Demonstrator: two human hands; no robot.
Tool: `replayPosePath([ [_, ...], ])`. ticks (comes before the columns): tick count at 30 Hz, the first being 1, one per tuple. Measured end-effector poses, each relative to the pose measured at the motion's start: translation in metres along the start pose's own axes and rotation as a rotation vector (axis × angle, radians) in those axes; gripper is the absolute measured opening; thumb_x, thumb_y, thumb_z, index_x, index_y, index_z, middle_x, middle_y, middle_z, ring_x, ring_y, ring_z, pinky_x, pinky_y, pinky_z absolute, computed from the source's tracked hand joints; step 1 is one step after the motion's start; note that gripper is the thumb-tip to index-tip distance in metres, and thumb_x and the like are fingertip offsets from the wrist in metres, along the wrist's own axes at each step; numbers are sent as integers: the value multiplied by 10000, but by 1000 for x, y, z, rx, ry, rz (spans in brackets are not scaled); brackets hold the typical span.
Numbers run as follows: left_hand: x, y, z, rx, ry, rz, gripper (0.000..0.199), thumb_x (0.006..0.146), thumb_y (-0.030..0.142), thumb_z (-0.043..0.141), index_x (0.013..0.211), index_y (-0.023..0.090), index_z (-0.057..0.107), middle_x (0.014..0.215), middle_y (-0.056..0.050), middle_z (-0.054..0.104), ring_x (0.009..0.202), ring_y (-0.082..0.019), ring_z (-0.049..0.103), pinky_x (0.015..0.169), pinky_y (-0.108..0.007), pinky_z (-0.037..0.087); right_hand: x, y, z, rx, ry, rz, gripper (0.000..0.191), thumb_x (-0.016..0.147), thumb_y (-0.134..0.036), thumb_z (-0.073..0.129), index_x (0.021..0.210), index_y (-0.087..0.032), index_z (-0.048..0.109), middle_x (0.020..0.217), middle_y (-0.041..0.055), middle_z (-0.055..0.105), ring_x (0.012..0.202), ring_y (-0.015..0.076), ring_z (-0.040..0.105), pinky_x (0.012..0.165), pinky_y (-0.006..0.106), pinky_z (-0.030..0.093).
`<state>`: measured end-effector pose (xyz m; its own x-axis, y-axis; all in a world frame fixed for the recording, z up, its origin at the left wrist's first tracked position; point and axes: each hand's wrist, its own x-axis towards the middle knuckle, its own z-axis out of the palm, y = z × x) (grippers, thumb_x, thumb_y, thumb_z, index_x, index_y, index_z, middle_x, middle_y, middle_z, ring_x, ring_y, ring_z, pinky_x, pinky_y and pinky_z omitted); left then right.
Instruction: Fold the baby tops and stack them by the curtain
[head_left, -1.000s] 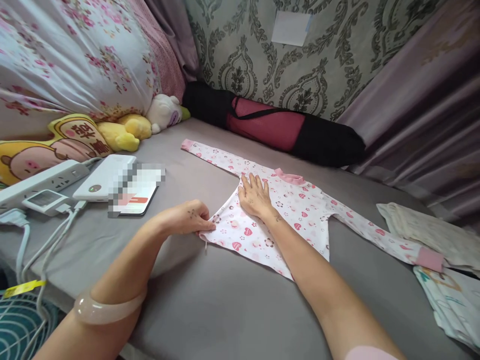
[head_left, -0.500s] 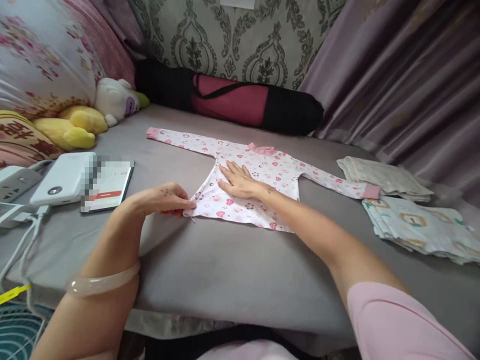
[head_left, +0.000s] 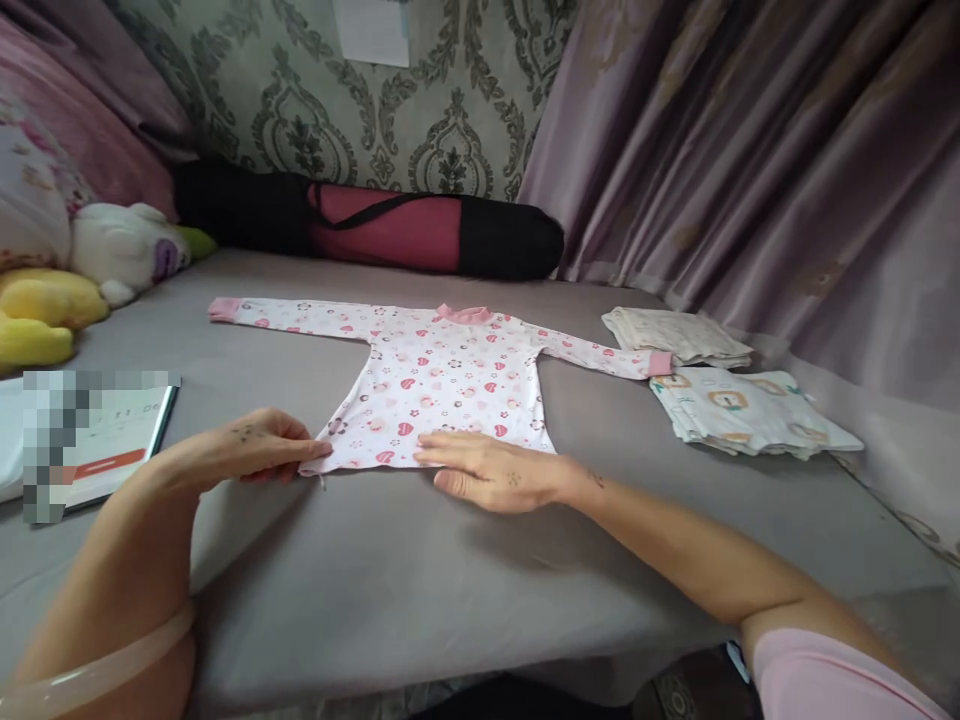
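Observation:
A small white long-sleeved shirt (head_left: 450, 385) with pink hearts and flowers lies flat, sleeves spread out to both sides. Its collar and cuffs are pink, and the collar points away from me. My left hand (head_left: 270, 445) pinches the lower left corner of the hem between thumb and fingers. Flat over the middle of the hem rests my right hand (head_left: 487, 470), fingers stretched to the left, partly on the shirt and partly over the grey sheet (head_left: 420, 580).
Two folded cloth stacks lie to the right: a beige one (head_left: 675, 335) and a white patterned one (head_left: 754, 410). At the left are a phone (head_left: 112, 450) and plush toys (head_left: 124, 250). A black and red long bag (head_left: 390, 230) lies along the wall.
My right hand has slid from the shirt's chest down to its bottom hem. The left hand keeps its pinch on the corner. The view has turned to the right.

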<state>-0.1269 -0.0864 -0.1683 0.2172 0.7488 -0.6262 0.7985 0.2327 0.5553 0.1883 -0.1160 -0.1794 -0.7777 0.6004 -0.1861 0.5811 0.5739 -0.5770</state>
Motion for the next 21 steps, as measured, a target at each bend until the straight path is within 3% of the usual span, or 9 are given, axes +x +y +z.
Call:
replayPosePath([
  [4,0,-3,1,31,22,-4,558,706,718,601,605,171,561,534,25,497,528,-102,339,520,-238,209,-8,41,-19,-162,255,257,590,1028,-507,265,1531,-212,356,1644,52,167,1521,227,77,1233,442,65],
  [7,2,-5,2,36,13,-19,597,736,751,557,585,174,540,507,28,467,525,-105,336,519,-238,201,-13,70,-20,-205,263,441,648,1027,-506,231,1565,-146,250,1652,111,96,1523,242,21,1226,471,23],
  [9,3,-4,2,34,28,-41,641,750,790,502,566,177,526,494,22,463,518,-108,333,519,-240,205,-20,75,-14,-184,238,461,682,1023,-531,219,1580,-139,187,1654,118,53,1522,245,-19,1222,483,-9],
  [12,5,-2,2,-8,114,-57,687,732,839,449,551,182,535,500,15,478,510,-113,341,517,-240,227,-37,64,-4,-128,199,412,701,1021,-564,185,1587,-151,150,1654,108,13,1518,227,-60,1223,475,-32],
  [18,19,-14,-1,-20,318,-131,715,495,933,495,535,236,648,481,23,502,515,-136,410,513,-246,284,-77,29,15,-55,164,317,639,1030,-535,243,1583,-218,199,1652,62,63,1521,227,-27,1238,469,1],
  [21,39,-38,-5,99,418,-46,707,605,924,404,543,274,674,486,30,554,494,-144,457,500,-247,322,-95,19,22,-9,145,303,650,1028,-520,278,1588,-210,162,1651,62,76,1520,227,-31,1241,472,-1],
])
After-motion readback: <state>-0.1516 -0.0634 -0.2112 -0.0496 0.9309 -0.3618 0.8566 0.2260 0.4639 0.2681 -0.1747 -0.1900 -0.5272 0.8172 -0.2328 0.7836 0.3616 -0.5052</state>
